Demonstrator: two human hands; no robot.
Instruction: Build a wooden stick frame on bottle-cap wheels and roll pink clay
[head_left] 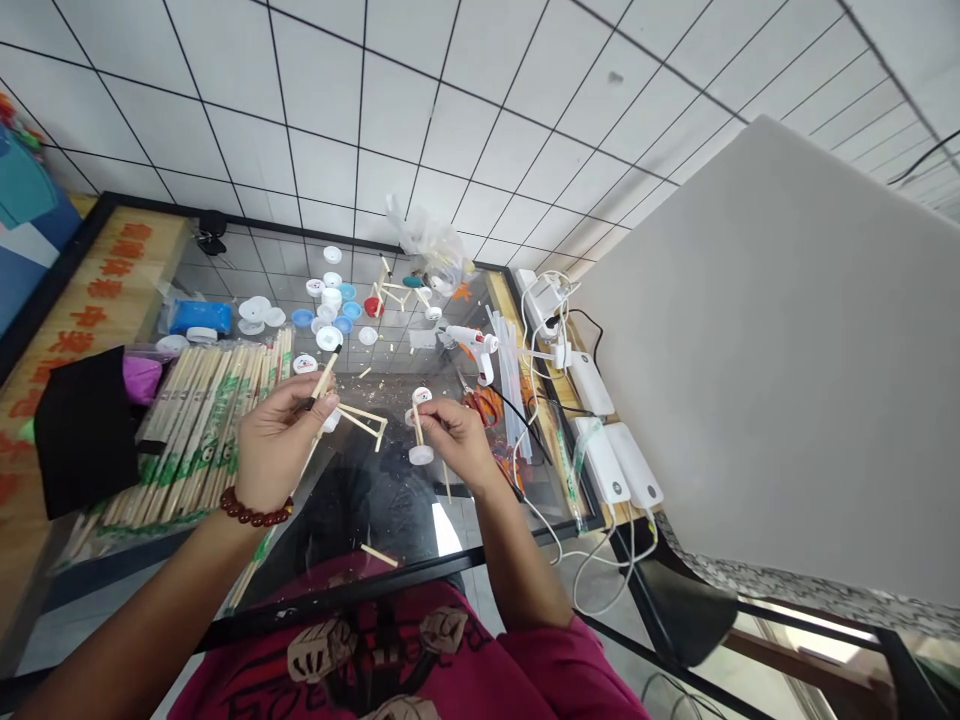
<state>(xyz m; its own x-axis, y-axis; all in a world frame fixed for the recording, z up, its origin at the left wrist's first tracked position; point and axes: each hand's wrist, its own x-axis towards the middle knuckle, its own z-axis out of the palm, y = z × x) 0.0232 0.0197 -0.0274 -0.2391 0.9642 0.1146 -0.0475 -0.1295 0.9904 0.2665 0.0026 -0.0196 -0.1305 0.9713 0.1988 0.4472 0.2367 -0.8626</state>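
My left hand (276, 445), with a beaded bracelet on the wrist, is closed on a frame of short wooden sticks (363, 414). One stick with a dark tip points up from its fingers, and part of the frame is hidden behind them. My right hand (459, 440) pinches a short stick (418, 424) with a white bottle cap (421, 456) at its near end. Another white cap (421, 396) shows at the far end. The two hands are apart above the glass table (360, 480). Beyond the right hand lies a white glue gun (474, 348).
Bundled wrapped chopsticks (202, 430) lie at left, near a blue packet (201, 317). Loose bottle caps (330, 300) and a stick assembly (391, 290) sit farther back. Clear glue sticks (511, 385), cables and white power adapters (600, 460) line the right side. A loose stick (379, 555) lies in front.
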